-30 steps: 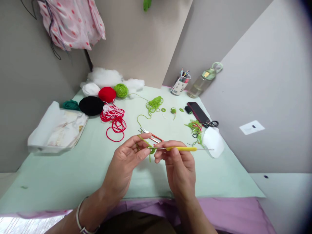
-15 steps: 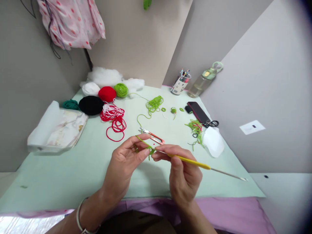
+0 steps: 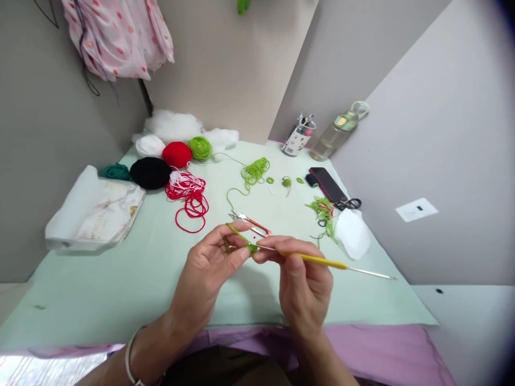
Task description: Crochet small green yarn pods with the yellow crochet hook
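My left hand (image 3: 209, 268) pinches a small green crochet piece (image 3: 251, 248), with a strand of green yarn (image 3: 235, 231) running over its forefinger. My right hand (image 3: 303, 284) grips a yellow-handled crochet hook (image 3: 317, 260), whose tip sits in the green piece and whose metal tail points right. Both hands hover over the pale green table (image 3: 120, 289), just in front of a pair of orange thread snips (image 3: 253, 225).
Yarn balls lie at the back left: green (image 3: 200, 148), red (image 3: 177, 155), black (image 3: 151, 173), teal (image 3: 116, 172), white (image 3: 149, 146). Loose red yarn (image 3: 189, 198), a green tangle (image 3: 254, 171), a plastic bag (image 3: 94, 212), phone (image 3: 326, 185), scissors (image 3: 349, 204), bottle (image 3: 338, 134) and pen cup (image 3: 298, 138) are about.
My right hand swung the hook's tail out and down to the right, then raised it slightly. My left hand kept its pinch on the green piece.
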A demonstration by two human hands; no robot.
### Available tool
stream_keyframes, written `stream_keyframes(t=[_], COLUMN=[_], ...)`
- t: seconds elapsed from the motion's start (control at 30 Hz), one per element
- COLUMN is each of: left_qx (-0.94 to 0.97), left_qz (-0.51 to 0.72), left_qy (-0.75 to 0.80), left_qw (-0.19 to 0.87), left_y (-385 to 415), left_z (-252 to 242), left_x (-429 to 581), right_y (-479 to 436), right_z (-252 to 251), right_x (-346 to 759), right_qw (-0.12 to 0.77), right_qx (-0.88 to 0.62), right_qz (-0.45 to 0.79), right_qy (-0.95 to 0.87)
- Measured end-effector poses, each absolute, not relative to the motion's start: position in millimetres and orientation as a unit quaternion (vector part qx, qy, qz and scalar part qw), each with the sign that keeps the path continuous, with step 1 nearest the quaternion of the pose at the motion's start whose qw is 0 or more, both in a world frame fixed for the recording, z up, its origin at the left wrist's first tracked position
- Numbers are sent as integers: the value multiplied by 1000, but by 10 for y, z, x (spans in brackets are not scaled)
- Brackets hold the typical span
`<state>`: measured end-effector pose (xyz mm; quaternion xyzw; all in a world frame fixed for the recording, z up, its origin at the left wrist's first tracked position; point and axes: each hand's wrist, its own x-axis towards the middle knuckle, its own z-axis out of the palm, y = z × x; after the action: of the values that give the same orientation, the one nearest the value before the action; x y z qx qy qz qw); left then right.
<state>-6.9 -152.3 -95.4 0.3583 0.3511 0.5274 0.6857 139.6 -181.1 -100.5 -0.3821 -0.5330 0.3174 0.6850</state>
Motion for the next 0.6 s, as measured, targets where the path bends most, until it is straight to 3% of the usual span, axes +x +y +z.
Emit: stream_keyframes(t=[0.17, 0.43, 0.6], left_qx=[357, 376, 434], left_qz=[528, 542, 576], left_qy=[345, 358, 385], left_qw=[689, 661, 576], left_y=[-1532, -1552, -1571], left_z=[-951, -951, -991], left_x=[-62, -77, -44], right_y=[-1814, -1848, -1858], right_z=[-1013, -953, -994], right_x=[1418, 1411, 1436], right_qw=[682, 658, 631], right_qx=[-365, -386, -381], right_qz=[355, 277, 203], right_qy=[-525, -584, -645])
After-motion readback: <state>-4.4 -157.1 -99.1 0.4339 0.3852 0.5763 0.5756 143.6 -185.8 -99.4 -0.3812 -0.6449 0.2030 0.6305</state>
